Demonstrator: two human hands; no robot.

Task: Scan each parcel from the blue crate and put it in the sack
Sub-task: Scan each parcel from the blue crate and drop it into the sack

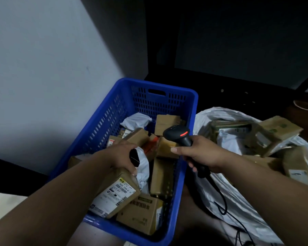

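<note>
Mid-task: crate [188, 121] well stocked with parcels, sack [226, 201] right of crate holding several already; left hand [122, 157] grips labelled parcel [114, 194] at crate's near end, right hand [201, 153] clenched on scanner [180, 135] above crate's right rim.

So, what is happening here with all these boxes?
A person is sorting parcels. The left hand grips a labelled parcel in the blue crate, which is full of other boxes. The right hand holds a scanner over the crate, its light red. The white sack beside it already holds several parcels.
</note>
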